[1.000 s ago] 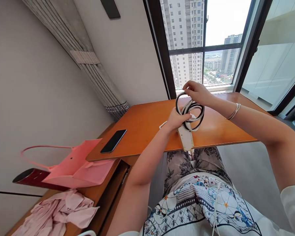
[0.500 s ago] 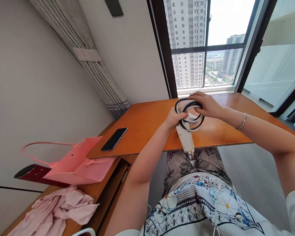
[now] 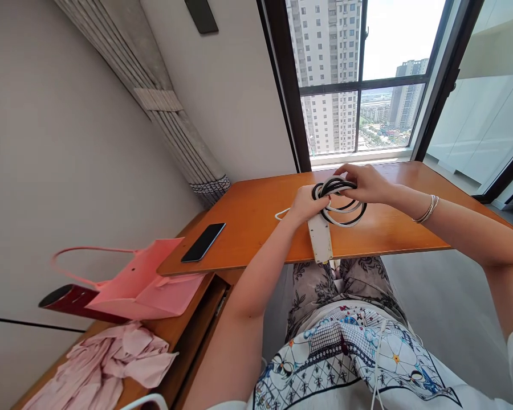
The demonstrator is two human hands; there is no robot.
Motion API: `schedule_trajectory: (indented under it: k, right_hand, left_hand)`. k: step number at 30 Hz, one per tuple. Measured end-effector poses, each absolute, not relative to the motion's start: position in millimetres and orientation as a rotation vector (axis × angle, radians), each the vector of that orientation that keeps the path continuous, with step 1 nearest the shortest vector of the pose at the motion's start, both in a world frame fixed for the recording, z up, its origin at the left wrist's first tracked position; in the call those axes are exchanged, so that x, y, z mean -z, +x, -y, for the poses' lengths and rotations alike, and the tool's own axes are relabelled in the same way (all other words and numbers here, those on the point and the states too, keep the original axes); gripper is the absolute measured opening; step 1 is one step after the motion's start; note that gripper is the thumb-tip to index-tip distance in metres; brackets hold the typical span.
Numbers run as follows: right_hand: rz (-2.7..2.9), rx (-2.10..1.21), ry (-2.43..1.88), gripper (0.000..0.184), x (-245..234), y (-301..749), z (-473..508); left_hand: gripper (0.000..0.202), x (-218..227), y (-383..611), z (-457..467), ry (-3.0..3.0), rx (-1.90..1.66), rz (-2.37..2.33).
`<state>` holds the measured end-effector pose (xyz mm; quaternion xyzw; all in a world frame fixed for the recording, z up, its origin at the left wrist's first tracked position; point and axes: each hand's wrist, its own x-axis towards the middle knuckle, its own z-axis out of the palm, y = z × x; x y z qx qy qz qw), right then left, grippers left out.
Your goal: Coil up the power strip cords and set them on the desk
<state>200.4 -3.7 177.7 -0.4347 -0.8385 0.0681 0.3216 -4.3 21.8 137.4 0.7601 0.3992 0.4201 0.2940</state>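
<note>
My left hand (image 3: 305, 204) grips the top end of a white power strip (image 3: 320, 237) that lies on the orange wooden table (image 3: 256, 219) and hangs over its near edge. A coil of black and white cable (image 3: 341, 202) sits at that end of the strip. My right hand (image 3: 363, 182), with bangles on the wrist, is closed over the top of the coil. A short white loop of cable sticks out to the left of my left hand.
A black phone (image 3: 203, 242) lies on the table's left part. Lower left, a pink bag (image 3: 141, 282) and a dark red box (image 3: 70, 297) rest on a lower wooden unit, with pink cloth (image 3: 106, 367) in front. A window stands behind the table.
My right hand came down from above the coil and now presses on its top. The coil has dropped closer to the table, and the strip has swung slightly.
</note>
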Motion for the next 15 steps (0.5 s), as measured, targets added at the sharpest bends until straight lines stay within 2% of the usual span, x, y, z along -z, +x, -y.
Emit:
schedule_trajectory:
  k: [2,4,6,11,15]
  right_hand:
    - [2.126,-0.454,-1.1,0.044,-177.3,199.7,4.5]
    - [2.018,-0.737,-1.042,0.054,-175.2,200.4,3.2]
    - [1.915,-0.935,-0.998,0.064,-172.3,202.5,0.6]
    - [1.85,-1.137,-0.925,0.07,-169.6,212.0,-3.4]
    - [1.964,-1.148,-0.783,0.065,-173.0,221.7,-3.8]
  left_hand:
    - [0.011,-138.9,-4.8,-20.7,2.039,-1.166,-1.061]
    - [0.03,-140.5,-5.1,-19.7,2.031,-1.21,-0.994]
    - [0.04,-141.6,-4.6,-19.2,2.042,-1.233,-0.892]
    - [0.021,-140.4,-2.4,-21.1,2.014,-1.135,-0.844]
    - [0.017,-138.2,-1.8,-21.6,1.811,-1.131,-0.87]
